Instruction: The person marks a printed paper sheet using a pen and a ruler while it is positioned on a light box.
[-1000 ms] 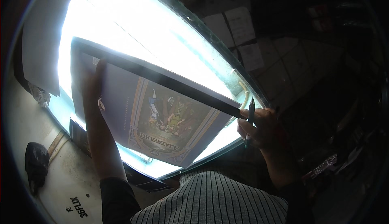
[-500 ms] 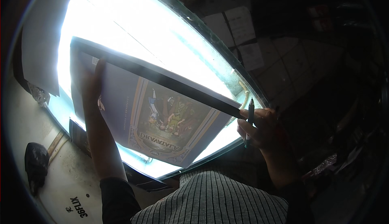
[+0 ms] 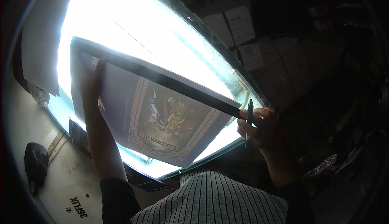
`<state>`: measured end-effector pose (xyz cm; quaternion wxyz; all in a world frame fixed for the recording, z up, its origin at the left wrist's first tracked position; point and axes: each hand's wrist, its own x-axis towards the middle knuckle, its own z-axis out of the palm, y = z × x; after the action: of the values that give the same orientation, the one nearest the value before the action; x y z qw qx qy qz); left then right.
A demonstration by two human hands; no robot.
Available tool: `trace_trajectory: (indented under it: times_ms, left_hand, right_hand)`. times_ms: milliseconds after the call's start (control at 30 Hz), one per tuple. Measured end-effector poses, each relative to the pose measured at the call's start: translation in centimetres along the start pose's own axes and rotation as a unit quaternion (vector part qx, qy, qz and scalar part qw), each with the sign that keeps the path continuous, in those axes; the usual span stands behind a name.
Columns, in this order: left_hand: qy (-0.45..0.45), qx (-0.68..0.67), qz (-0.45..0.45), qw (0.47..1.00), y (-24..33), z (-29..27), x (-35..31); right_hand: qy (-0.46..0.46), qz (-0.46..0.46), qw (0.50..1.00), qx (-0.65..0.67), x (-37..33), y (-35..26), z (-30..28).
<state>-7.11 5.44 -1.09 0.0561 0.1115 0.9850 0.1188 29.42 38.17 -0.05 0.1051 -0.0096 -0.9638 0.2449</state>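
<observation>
Nothing has shifted over the last second: your left hand (image 3: 92,87) still presses the printed poster (image 3: 162,122) flat on the light table (image 3: 227,47), right hand (image 3: 261,128) clamped on pen (image 3: 249,116) and black straightedge (image 3: 162,77).

This looks like a print or graphics workshop. A large glowing glass light table (image 3: 170,33) fills the view, carrying a purple illustrated printed sheet (image 3: 162,122). Paper sheets pinned to the dark wall (image 3: 243,33) hang beyond it.
</observation>
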Motion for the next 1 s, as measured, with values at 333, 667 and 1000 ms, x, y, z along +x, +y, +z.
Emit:
trace_trajectory:
  times_ms: [333,667,1000]
  left_hand:
    - [0.016,0.028,-0.006,0.999,-1.3,-1.3,0.0]
    - [0.065,0.036,0.078,0.994,-0.2,-1.5,-0.3]
    - [0.048,0.039,0.04,0.997,0.6,-1.4,-0.4]
  right_hand:
    - [-0.038,-0.041,0.998,0.011,2.1,-0.9,-0.2]
    - [-0.077,-0.08,0.994,-0.024,1.3,-1.5,-0.8]
    - [-0.055,-0.077,0.995,-0.02,0.4,-0.8,-0.5]
